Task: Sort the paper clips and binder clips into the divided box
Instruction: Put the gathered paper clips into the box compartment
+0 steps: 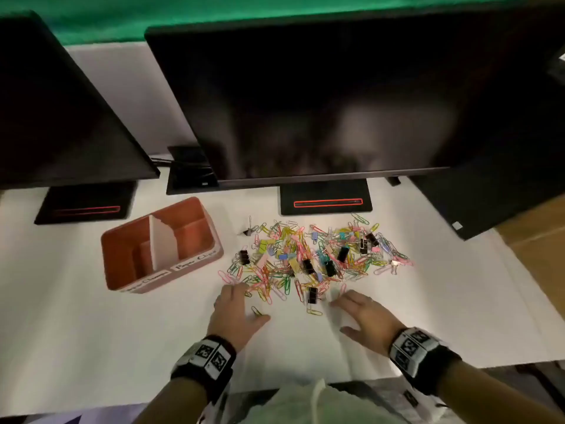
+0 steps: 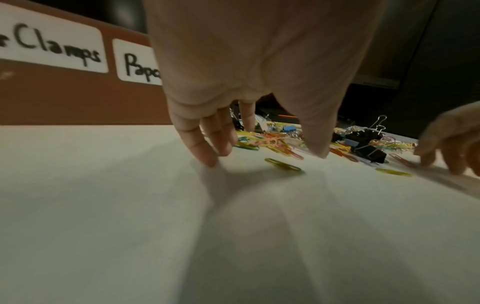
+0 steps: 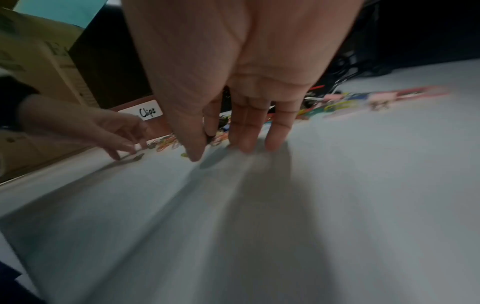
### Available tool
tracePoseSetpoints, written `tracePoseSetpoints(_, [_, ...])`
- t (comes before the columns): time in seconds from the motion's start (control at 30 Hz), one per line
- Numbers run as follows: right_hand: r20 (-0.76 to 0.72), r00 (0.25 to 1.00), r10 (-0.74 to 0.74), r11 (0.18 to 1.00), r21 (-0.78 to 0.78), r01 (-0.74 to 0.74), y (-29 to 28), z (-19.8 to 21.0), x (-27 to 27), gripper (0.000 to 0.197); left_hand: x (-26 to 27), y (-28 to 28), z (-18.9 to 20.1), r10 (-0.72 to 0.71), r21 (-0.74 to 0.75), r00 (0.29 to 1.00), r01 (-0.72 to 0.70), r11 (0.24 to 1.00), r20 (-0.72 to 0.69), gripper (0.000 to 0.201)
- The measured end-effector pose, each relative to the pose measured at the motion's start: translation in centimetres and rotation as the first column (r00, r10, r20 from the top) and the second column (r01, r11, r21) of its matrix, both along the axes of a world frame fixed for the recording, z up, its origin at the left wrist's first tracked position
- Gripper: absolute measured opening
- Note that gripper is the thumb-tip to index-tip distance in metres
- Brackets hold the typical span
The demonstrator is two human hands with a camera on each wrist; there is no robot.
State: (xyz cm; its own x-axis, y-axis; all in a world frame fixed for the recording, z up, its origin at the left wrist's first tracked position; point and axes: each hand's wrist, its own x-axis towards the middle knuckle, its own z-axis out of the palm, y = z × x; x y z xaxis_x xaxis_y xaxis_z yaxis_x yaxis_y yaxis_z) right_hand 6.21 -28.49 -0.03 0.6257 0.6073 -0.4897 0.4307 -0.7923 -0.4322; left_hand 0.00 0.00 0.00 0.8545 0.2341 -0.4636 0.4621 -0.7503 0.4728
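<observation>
Both hands hold nothing: the left hand [image 1: 234, 313] and right hand [image 1: 365, 316], fingers spread wide, rest at the near edge of the mixed pile of coloured paper clips and binder clips [image 1: 318, 258] on the white table [image 1: 91, 338].

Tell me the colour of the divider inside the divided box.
White. The divider stands between the two compartments of the reddish-brown divided box; the head view shows it best.

A white table [image 1: 91, 332] carries a brown divided box [image 1: 116, 261], with a spread heap of coloured paper clips and binder clips [image 1: 318, 255] to the box's right. One yellow-green paper clip [image 1: 256, 310] lies apart, nearer than the heap. Two black monitor bases [image 1: 325, 198] stand beyond the box.
</observation>
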Motion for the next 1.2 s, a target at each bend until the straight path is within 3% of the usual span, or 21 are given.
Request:
tracePoseSetpoints(0.23, [0.007, 0.98, -0.198, 0.974, 0.111, 0.196, 2.9, -1.7, 2.7, 0.059, 1.4, -0.2, -1.2, -0.168, -0.056, 0.984, 0.171, 0.984, 0.058, 0.068])
tracePoseSetpoints(0.33, [0.053, 0.988, -0.147, 0.983, 0.115, 0.141, 3.5, -1.7, 3.9, 0.054, 2.5, 0.0, -1.3, -0.244, -0.034, 0.966, 0.247, 0.968, 0.082, 0.062])
tracePoseSetpoints(0.5, [0.093, 0.977, -0.192, 0.966, 0.192, 0.171, 4.7, -1.9, 5.5, 0.017, 4.5, -0.1, -1.9, -0.242, -0.008, 0.962, 0.245, 0.969, 0.13, 0.037])
tracePoseSetpoints(0.7, [0.096, 0.989, -0.113, 0.988, 0.117, 0.101, 5.3, -1.6, 6.6, 0.017, 5.2, -0.1, -2.9, -0.218, 0.029, 0.948, 0.217, 0.976, 0.233, 0.008])
tracePoseSetpoints(0.93, [0.119, 0.993, -0.018, 0.997, 0.075, 0.009, 5.4, -1.5, 7.0, 0.017, 5.6, 0.1, -3.1, -0.319, 0.22, 0.903, 0.261, 0.94, 0.289, 0.008])
tracePoseSetpoints(1.07, [0.079, 0.997, -0.023, 0.993, 0.12, 0.013, 5.3, -1.1, 7.6, 0.016, 6.0, 0.6, -1.7, -0.238, 0.14, 0.908, 0.201, 0.969, 0.344, 0.009])
tracePoseSetpoints(1.2, [0.075, 0.996, -0.056, 0.974, 0.223, 0.038, 5.3, 1.0, 8.3, 0.01, 5.6, 1.9, 2.4, -0.001, -0.081, 0.891, 0.042, 0.996, 0.454, 0.006])
